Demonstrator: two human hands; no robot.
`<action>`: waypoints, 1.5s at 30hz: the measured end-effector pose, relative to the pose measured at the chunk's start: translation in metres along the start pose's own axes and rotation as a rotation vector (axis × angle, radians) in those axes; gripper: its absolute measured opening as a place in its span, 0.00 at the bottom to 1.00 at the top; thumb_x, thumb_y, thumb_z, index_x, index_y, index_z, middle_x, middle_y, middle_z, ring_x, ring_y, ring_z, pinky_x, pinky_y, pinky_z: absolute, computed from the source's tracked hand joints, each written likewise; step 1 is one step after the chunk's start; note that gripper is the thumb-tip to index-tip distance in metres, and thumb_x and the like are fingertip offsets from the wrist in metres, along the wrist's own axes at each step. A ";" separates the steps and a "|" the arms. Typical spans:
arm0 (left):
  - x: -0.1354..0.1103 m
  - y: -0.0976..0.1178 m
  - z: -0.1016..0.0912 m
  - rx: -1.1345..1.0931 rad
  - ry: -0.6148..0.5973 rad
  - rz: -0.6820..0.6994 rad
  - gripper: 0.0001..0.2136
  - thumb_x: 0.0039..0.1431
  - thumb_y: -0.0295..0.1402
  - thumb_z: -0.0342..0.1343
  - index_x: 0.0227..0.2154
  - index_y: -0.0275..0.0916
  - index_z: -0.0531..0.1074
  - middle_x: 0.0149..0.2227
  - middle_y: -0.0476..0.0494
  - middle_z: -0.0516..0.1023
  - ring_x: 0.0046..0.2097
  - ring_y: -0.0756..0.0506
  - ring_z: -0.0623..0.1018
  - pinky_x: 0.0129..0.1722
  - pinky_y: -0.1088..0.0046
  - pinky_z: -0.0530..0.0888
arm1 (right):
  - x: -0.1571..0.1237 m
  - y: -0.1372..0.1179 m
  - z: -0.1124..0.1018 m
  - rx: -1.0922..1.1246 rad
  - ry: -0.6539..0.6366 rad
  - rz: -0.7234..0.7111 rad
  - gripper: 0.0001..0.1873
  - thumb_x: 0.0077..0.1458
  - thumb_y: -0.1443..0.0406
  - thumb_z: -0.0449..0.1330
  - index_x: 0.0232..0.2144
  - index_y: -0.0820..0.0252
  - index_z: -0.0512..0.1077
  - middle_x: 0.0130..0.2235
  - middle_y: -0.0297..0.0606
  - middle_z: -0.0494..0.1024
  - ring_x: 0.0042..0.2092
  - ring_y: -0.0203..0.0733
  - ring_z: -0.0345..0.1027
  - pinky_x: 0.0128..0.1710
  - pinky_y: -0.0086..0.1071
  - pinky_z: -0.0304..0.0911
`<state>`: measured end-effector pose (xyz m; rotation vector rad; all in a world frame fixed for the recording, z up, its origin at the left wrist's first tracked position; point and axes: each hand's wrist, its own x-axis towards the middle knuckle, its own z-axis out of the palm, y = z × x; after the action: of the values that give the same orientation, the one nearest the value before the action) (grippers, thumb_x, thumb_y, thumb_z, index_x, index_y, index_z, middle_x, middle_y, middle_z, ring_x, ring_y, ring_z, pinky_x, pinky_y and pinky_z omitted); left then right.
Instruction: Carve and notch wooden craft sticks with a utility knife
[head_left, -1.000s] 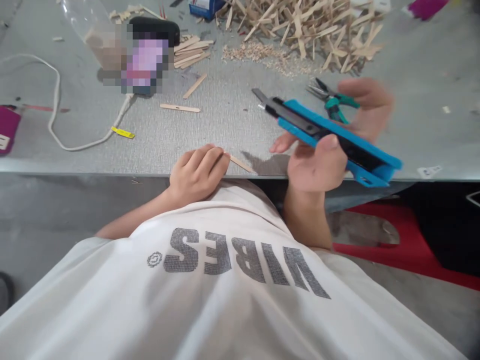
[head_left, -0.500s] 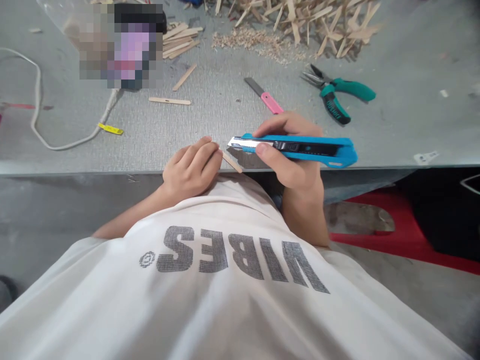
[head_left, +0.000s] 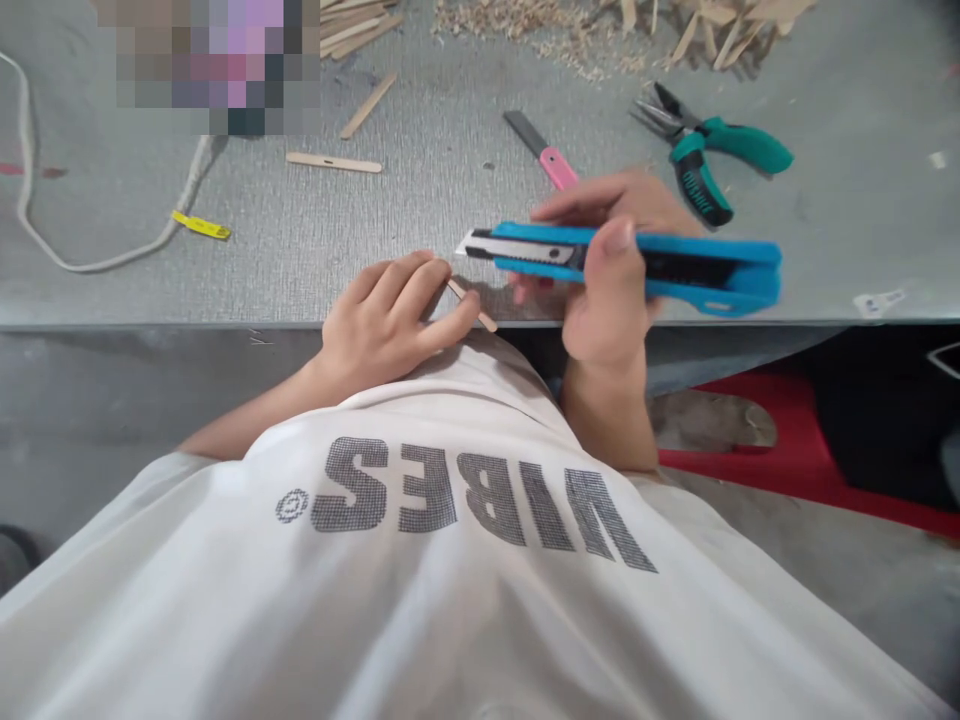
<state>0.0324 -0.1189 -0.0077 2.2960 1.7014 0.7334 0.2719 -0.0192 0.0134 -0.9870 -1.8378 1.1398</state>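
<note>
While the left hand point(head_left: 397, 320) holds the stick point(head_left: 487, 321) beneath it, the right hand point(head_left: 609, 320) grips the cutter point(head_left: 679, 266) nearby.

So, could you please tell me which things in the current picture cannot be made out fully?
All in the head view:
Wooden stick: one end hidden by the left hand.
Pink-handled blade: handle end hidden by the right hand.
Pile of wooden strips: cut off by the top edge.
Purple thing: masked by pixel blocks, also cut off by the top edge.
White label: marks too small to read.
</note>
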 end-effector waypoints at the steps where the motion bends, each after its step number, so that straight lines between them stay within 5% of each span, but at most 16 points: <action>1: 0.001 0.001 -0.003 0.006 -0.019 0.014 0.15 0.85 0.37 0.50 0.60 0.57 0.80 0.65 0.39 0.84 0.77 0.32 0.76 0.73 0.40 0.75 | 0.002 -0.001 0.006 0.083 0.082 -0.044 0.47 0.63 0.18 0.55 0.55 0.44 0.80 0.41 0.41 0.86 0.35 0.54 0.82 0.34 0.46 0.77; 5: 0.002 0.004 -0.010 0.022 -0.053 0.059 0.14 0.83 0.37 0.55 0.63 0.59 0.78 0.64 0.40 0.83 0.79 0.33 0.73 0.77 0.38 0.72 | 0.005 -0.007 0.019 0.185 0.123 -0.054 0.40 0.64 0.23 0.67 0.54 0.45 0.82 0.40 0.37 0.87 0.33 0.48 0.82 0.32 0.41 0.71; 10: -0.005 -0.003 -0.004 0.116 -0.009 0.133 0.18 0.82 0.32 0.54 0.66 0.59 0.76 0.68 0.40 0.82 0.80 0.33 0.73 0.76 0.38 0.75 | 0.004 -0.012 0.015 0.084 0.145 -0.117 0.30 0.70 0.30 0.67 0.51 0.44 0.81 0.41 0.35 0.86 0.35 0.47 0.83 0.36 0.40 0.76; 13: -0.010 -0.012 0.007 0.299 0.089 0.266 0.21 0.81 0.28 0.56 0.69 0.59 0.73 0.71 0.40 0.81 0.78 0.34 0.76 0.72 0.43 0.80 | 0.009 0.000 0.015 0.004 0.139 -0.169 0.27 0.69 0.32 0.70 0.51 0.42 0.81 0.42 0.35 0.87 0.36 0.48 0.84 0.36 0.41 0.78; 16: -0.010 -0.019 0.015 0.457 0.251 0.397 0.23 0.79 0.27 0.61 0.70 0.56 0.71 0.69 0.38 0.82 0.72 0.35 0.81 0.68 0.50 0.83 | 0.018 0.017 0.019 0.133 0.246 -0.441 0.21 0.67 0.40 0.76 0.48 0.44 0.84 0.35 0.31 0.86 0.27 0.43 0.80 0.24 0.35 0.70; 19: -0.008 -0.020 0.016 0.546 0.355 0.455 0.20 0.79 0.27 0.63 0.67 0.52 0.72 0.64 0.39 0.85 0.68 0.37 0.85 0.63 0.57 0.85 | 0.022 0.027 0.024 0.174 0.242 -0.500 0.17 0.71 0.44 0.74 0.49 0.44 0.84 0.33 0.29 0.84 0.26 0.41 0.79 0.26 0.34 0.71; 24: -0.006 -0.019 0.016 0.546 0.375 0.456 0.21 0.79 0.26 0.62 0.67 0.53 0.73 0.63 0.39 0.86 0.67 0.38 0.85 0.62 0.59 0.85 | 0.016 0.026 0.024 0.191 0.214 -0.388 0.25 0.70 0.36 0.72 0.48 0.45 0.82 0.34 0.30 0.79 0.34 0.47 0.82 0.36 0.41 0.79; 29: -0.005 -0.021 0.019 0.514 0.390 0.450 0.22 0.79 0.24 0.61 0.69 0.54 0.73 0.60 0.40 0.87 0.67 0.38 0.86 0.62 0.60 0.84 | 0.015 0.005 0.028 0.294 0.373 -0.350 0.29 0.74 0.36 0.69 0.37 0.52 0.78 0.26 0.31 0.69 0.22 0.36 0.63 0.21 0.32 0.62; 34: -0.005 -0.023 0.021 0.429 0.382 0.448 0.24 0.78 0.23 0.62 0.69 0.55 0.74 0.59 0.41 0.87 0.67 0.37 0.86 0.63 0.58 0.84 | 0.014 -0.041 0.044 0.349 0.111 -0.246 0.28 0.72 0.35 0.71 0.44 0.50 0.76 0.33 0.34 0.75 0.34 0.46 0.78 0.28 0.35 0.75; 38: -0.008 -0.024 0.021 0.336 0.298 0.389 0.27 0.79 0.25 0.62 0.73 0.60 0.70 0.63 0.40 0.85 0.70 0.35 0.84 0.63 0.53 0.85 | 0.013 -0.066 0.047 0.451 0.058 -0.282 0.26 0.74 0.37 0.70 0.44 0.48 0.74 0.34 0.35 0.74 0.36 0.49 0.79 0.28 0.37 0.75; 45: -0.008 -0.027 0.023 0.297 0.269 0.358 0.26 0.80 0.29 0.62 0.72 0.61 0.70 0.64 0.41 0.84 0.68 0.35 0.85 0.60 0.52 0.85 | 0.011 -0.041 0.031 0.599 0.072 -0.362 0.31 0.73 0.37 0.70 0.34 0.50 0.66 0.28 0.32 0.60 0.28 0.45 0.64 0.29 0.39 0.71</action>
<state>0.0189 -0.1147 -0.0414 2.8711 1.6104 0.9487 0.2311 -0.0330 0.0437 -0.3309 -1.4051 1.2881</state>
